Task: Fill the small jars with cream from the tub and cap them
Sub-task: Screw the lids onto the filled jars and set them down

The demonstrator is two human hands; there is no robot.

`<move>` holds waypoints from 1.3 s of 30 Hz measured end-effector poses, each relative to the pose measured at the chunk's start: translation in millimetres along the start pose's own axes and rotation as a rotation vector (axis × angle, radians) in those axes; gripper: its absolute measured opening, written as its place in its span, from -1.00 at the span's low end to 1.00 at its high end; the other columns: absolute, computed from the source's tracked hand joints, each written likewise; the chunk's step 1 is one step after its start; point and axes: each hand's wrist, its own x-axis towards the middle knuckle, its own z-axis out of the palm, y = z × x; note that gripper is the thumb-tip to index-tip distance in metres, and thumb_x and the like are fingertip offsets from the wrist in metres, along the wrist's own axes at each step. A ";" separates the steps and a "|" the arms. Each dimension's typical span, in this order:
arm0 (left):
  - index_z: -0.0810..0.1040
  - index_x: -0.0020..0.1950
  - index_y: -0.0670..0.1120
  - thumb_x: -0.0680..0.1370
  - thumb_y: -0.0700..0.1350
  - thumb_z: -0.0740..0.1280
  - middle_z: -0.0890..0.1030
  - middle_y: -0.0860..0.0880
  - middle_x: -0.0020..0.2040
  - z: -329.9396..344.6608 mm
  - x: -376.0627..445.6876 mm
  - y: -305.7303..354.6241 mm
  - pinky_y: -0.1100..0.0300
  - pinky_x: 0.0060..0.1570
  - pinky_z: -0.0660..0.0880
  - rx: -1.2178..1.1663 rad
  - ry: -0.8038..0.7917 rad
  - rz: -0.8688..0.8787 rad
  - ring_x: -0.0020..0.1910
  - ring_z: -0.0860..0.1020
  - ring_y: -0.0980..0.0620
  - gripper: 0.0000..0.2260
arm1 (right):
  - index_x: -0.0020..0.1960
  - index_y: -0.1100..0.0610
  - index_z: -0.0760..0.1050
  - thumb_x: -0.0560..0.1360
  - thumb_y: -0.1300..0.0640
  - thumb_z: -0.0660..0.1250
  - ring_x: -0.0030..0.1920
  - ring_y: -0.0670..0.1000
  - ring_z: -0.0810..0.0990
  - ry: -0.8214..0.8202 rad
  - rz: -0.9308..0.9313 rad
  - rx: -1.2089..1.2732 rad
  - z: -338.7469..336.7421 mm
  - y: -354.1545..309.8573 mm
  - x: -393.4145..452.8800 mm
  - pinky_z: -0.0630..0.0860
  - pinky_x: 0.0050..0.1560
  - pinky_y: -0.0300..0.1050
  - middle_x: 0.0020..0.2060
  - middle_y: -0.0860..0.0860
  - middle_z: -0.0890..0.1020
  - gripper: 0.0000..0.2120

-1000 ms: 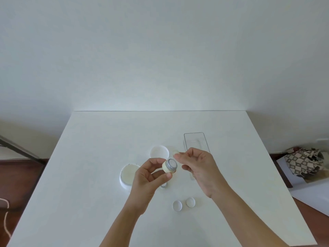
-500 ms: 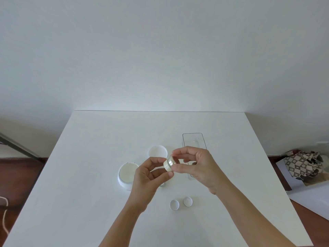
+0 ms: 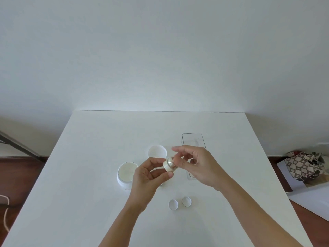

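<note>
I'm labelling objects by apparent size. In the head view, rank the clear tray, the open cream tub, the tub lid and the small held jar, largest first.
1. clear tray
2. open cream tub
3. tub lid, close to the tub and farther away, so unsure
4. small jar, held by both hands

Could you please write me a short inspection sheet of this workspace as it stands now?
Surface: white table, clean.
Job's things: open cream tub; tub lid behind it; small jar held in the air; two small caps near the front.
Clutter: clear tray.
Hands: left hand grips the jar; right hand pinches its top.
Cables: cord on floor, left.
Surroundings: patterned bag on floor, right.
</note>
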 end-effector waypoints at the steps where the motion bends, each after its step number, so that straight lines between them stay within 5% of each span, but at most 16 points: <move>1: 0.56 0.12 -0.24 0.38 -0.25 0.56 0.73 -0.09 0.06 1.0 0.1 0.6 0.00 0.03 0.50 -0.002 0.002 0.000 0.03 0.71 -0.17 -0.64 | 0.12 -0.13 0.60 0.45 -0.09 0.42 -0.20 -0.22 0.53 -0.030 -0.019 -0.013 -1.7 0.0 -0.2 0.43 -0.17 -0.34 -0.11 -0.18 0.67 -0.75; 10: 0.65 0.05 -0.14 0.31 -0.03 0.59 0.74 -0.14 0.02 7.3 -2.9 3.5 0.04 0.08 0.57 -0.040 -0.013 -0.006 0.03 0.72 -0.19 -0.62 | 0.11 0.00 0.62 0.50 0.24 0.38 -0.04 -0.08 0.63 -0.137 -0.147 -0.020 -14.1 1.2 0.6 0.54 0.13 -0.18 -0.08 -0.13 0.68 -0.76; 15: 0.66 0.03 -0.11 0.38 -0.24 0.55 0.73 -0.14 0.03 8.5 -3.2 2.3 0.25 -0.07 0.58 -0.060 -0.031 0.006 -0.01 0.73 -0.12 -0.75 | -0.11 0.00 0.63 0.47 0.01 0.42 -0.31 -0.16 0.58 -0.039 -0.089 -0.103 -7.9 0.2 1.3 0.47 -0.26 -0.30 -0.28 -0.07 0.68 -0.93; 18: 0.66 0.03 -0.11 0.38 -0.27 0.54 0.73 -0.12 0.03 9.6 -3.6 2.5 0.27 -0.10 0.57 -0.055 -0.047 0.012 -0.04 0.72 -0.06 -0.74 | -0.25 0.08 0.56 0.47 -0.16 0.37 -0.48 -0.15 0.39 0.024 -0.053 -0.201 -4.2 2.1 2.4 0.30 -0.42 -0.35 -0.45 -0.02 0.56 -0.69; 24: 0.63 0.07 -0.18 0.37 -0.24 0.56 0.73 -0.13 0.04 8.7 -2.1 3.6 0.26 -0.09 0.57 -0.058 -0.044 0.020 -0.04 0.73 -0.07 -0.71 | 0.10 -0.12 0.59 0.49 -0.02 0.39 -0.11 -0.16 0.56 -0.140 -0.095 -0.142 -16.1 -1.1 -3.6 0.47 -0.20 -0.31 -0.07 -0.22 0.64 -0.81; 27: 0.63 0.07 -0.17 0.41 -0.34 0.53 0.73 -0.14 0.03 9.5 -2.3 1.8 0.27 -0.11 0.58 -0.048 -0.051 0.015 -0.03 0.73 -0.08 -0.73 | -0.05 -0.07 0.61 0.49 -0.04 0.38 -0.31 -0.18 0.51 -0.079 -0.059 -0.163 -11.0 -1.2 -4.8 0.46 -0.29 -0.27 -0.20 -0.12 0.66 -0.92; 30: 0.61 0.09 -0.20 0.43 -0.39 0.51 0.74 -0.12 0.03 12.8 -2.9 -1.2 0.27 -0.12 0.58 -0.027 -0.062 0.005 -0.01 0.73 -0.09 -0.72 | -0.24 0.13 0.55 0.51 -0.17 0.29 -0.44 -0.09 0.43 0.019 0.028 -0.240 -4.8 4.7 -2.5 0.39 -0.36 -0.16 -0.35 0.09 0.62 -0.62; 36: 0.67 0.02 -0.10 0.43 -0.40 0.51 0.73 -0.12 0.01 18.4 -2.7 0.8 0.29 -0.13 0.57 -0.041 -0.053 0.004 -0.06 0.73 -0.05 -0.73 | 0.03 -0.21 0.54 0.44 -0.18 0.38 -0.12 -0.25 0.49 -0.086 -0.027 -0.219 -19.2 7.8 -13.3 0.37 -0.22 -0.44 -0.10 -0.27 0.61 -0.81; 39: 0.69 -0.02 -0.01 0.40 -0.37 0.54 0.74 -0.08 -0.02 22.2 -3.7 0.6 0.29 -0.14 0.57 -0.032 -0.073 0.006 -0.07 0.73 -0.04 -0.71 | -0.14 -0.04 0.57 0.44 -0.19 0.37 -0.27 -0.11 0.56 -0.010 -0.002 -0.212 -14.6 10.2 -13.6 0.38 -0.33 -0.34 -0.30 -0.16 0.64 -0.77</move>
